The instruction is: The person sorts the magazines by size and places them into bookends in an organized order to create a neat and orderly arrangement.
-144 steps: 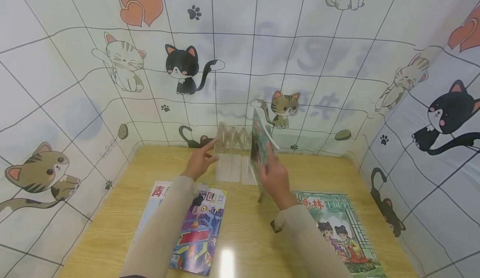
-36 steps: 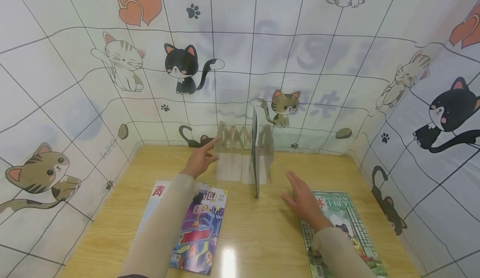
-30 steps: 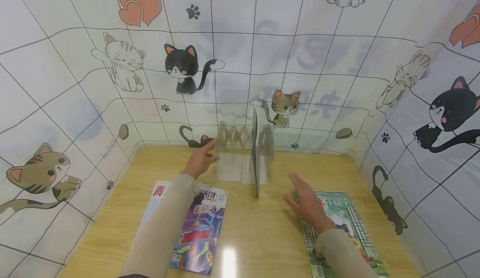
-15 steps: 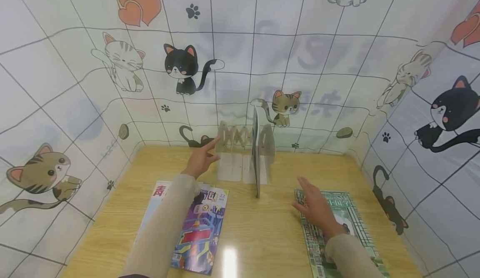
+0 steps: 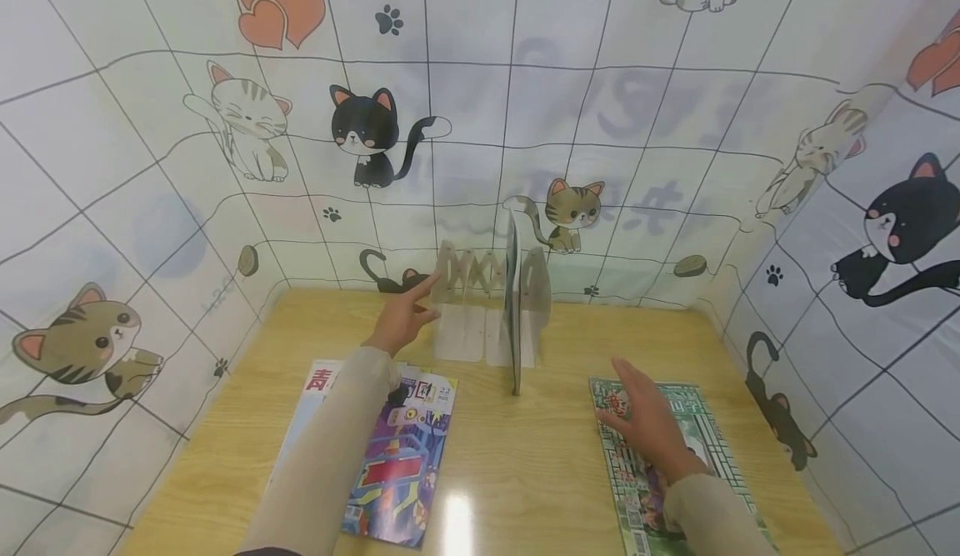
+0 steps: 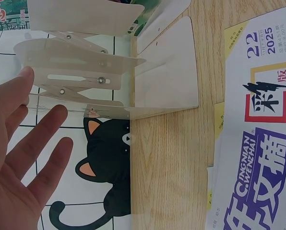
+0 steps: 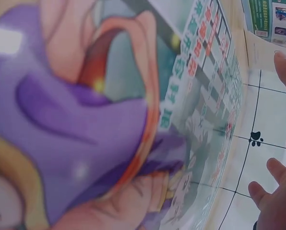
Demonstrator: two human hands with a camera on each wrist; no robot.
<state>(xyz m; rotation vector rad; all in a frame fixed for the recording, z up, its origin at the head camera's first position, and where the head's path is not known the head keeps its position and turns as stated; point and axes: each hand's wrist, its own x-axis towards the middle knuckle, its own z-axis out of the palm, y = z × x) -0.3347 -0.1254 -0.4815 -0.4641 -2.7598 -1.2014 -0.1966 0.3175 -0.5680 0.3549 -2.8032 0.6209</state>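
My left hand, fingers spread, at rack near tabletop back edge; right hand, wide, over green magazine, right edge.

Bkgd: wht back wall w/ thin dk grid lines, approx. tile look, lines wavy in spots. L wall + R wall same pattern. Cartoon cat prints all over, plus orange hearts, sm. dk paw prints. Faint bluish marks on back. Lt wood-grain tabletop runs to back wall; bright glare spot front ctr.
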